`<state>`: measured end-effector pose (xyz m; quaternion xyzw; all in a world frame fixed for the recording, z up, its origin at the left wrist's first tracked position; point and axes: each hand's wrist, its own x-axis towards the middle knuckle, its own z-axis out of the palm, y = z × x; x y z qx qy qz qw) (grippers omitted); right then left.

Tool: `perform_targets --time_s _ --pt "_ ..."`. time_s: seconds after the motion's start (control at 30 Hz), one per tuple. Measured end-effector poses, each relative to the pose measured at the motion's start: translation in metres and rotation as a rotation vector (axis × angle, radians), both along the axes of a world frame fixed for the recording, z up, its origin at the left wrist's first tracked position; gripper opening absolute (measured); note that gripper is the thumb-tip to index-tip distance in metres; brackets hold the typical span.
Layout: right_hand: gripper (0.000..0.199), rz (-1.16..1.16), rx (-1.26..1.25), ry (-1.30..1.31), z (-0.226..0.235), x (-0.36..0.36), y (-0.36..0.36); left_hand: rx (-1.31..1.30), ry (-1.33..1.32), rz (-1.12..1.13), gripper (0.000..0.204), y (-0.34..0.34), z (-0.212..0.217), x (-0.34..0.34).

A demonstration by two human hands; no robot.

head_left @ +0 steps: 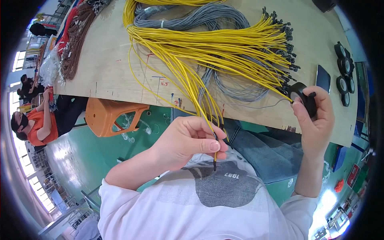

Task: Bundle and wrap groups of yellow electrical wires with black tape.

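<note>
My left hand (192, 138) is closed in a pinch on a yellow cable (216, 155), whose dark tip points down in front of my shirt. In my right hand (316, 116) is a roll of black tape (303, 98), gripped between thumb and fingers near the table's front edge. One yellow cable end meets the roll beside my thumb. A large bundle of yellow cables (212, 42) fans across the table, with black connectors (286, 48) at its right end. Several loose yellow strands hang over the edge toward my left hand. Grey cables (200, 17) lie behind and under the yellow ones.
On the wooden table (108, 60), a phone (323, 79) and several black tape rolls (344, 74) lie at right. Brown cables (76, 44) lie at left. An orange stool (110, 116) stands at the front edge. A person in orange (40, 128) works at far left.
</note>
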<state>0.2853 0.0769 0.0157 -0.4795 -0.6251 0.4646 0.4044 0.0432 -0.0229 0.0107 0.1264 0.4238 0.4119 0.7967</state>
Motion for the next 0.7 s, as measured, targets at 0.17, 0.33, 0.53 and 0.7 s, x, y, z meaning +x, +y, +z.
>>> perform_targets --time_s 0.17,0.33,0.53,0.7 --pt "0.028 -0.009 -0.033 -0.01 -0.002 0.001 0.0 0.022 -0.013 0.031 0.01 -0.001 -0.003 0.0" --pt "0.028 -0.005 -0.02 0.007 -0.004 0.003 -0.001 -0.02 -0.023 0.003 0.009 0.002 -0.001 0.001" --pt "0.028 -0.03 -0.024 0.029 -0.002 0.0 -0.001 -0.044 -0.065 -0.018 0.016 0.004 -0.008 0.007" --pt "0.027 -0.032 -0.084 -0.024 -0.02 0.01 0.006 -0.001 -0.004 -0.053 0.034 0.002 0.002 0.009"
